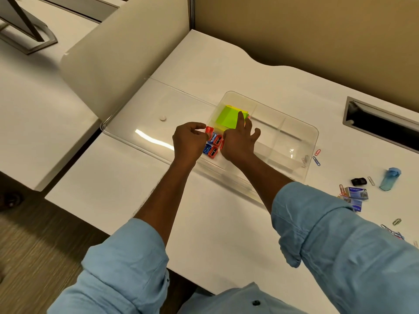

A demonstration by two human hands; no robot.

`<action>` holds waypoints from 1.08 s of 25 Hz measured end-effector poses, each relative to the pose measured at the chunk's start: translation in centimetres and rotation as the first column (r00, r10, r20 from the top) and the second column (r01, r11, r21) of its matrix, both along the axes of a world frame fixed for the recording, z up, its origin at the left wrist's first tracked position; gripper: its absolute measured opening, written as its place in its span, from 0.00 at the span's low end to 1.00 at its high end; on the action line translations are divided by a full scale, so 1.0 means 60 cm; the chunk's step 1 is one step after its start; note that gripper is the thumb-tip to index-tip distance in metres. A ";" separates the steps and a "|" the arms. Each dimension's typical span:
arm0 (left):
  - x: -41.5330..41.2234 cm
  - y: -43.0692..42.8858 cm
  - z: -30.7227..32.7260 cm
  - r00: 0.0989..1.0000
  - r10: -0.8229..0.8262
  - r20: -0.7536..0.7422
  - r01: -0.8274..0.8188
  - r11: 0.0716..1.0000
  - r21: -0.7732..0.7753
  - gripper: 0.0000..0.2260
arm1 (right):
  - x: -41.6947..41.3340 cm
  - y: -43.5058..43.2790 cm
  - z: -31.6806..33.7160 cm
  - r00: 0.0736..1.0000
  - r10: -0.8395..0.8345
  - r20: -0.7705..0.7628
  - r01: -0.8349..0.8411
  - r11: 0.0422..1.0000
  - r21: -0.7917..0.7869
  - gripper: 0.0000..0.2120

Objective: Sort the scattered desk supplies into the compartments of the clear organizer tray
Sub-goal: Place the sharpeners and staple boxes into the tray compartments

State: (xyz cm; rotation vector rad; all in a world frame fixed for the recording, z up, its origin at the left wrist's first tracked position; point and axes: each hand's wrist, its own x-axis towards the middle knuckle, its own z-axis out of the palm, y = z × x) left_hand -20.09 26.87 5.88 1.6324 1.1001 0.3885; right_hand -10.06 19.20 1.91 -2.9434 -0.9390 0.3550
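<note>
Staple boxes (357, 193) and paper clips (316, 161) lie loose on the counter (215, 223), right of the tray (314, 143). Left hand (190, 142) curled at a red sharpener (209, 129) in the tray's left end; can't tell if it's pinching. Right hand (238, 140) spread, fingertip on the green sticky notes (226, 117) just behind.

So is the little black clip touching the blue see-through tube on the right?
Apart. The head view shows the black clip and blue tube with bare white desk and a silver paper clip between them.
</note>
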 end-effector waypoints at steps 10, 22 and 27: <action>0.010 -0.003 -0.011 0.995 -0.047 -0.091 0.056 0.994 0.098 0.11 | -0.004 -0.012 0.032 0.998 -0.007 -0.061 0.018 0.981 0.192 0.18; 0.019 -0.013 0.005 0.997 -0.064 -0.050 0.055 0.984 -0.169 0.08 | -0.032 -0.045 0.089 0.961 0.113 -0.253 0.015 0.890 0.455 0.19; 0.012 -0.013 -0.002 0.993 -0.094 -0.069 0.087 0.991 -0.097 0.07 | -0.033 -0.034 0.079 0.981 0.086 -0.174 -0.033 0.958 0.285 0.09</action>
